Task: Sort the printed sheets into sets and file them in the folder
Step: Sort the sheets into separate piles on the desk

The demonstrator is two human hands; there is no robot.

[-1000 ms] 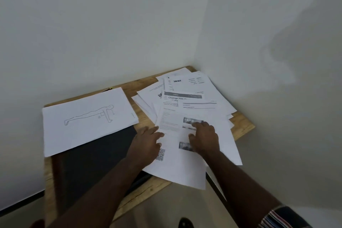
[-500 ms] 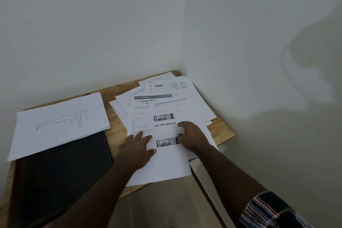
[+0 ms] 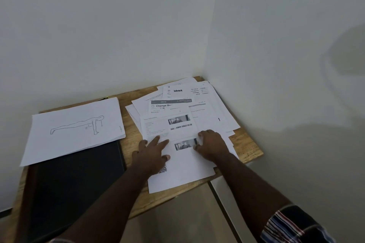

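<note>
Since the earlier frame, both hands have slid up the loose sheets at centre frame. From the head view, the left hand (image 3: 152, 151) lies flat with fingers spread on the top sheet (image 3: 167, 126); the right hand (image 3: 212, 145) curls its fingers at that sheet's lower right edge. Left of centre, a sorted stack with a push-up drawing (image 3: 75, 130) overlaps the black folder (image 3: 75, 181) on the wooden desk (image 3: 246, 146).

Wooden table (image 3: 247, 149) — white walls (image 3: 98, 25)
</note>
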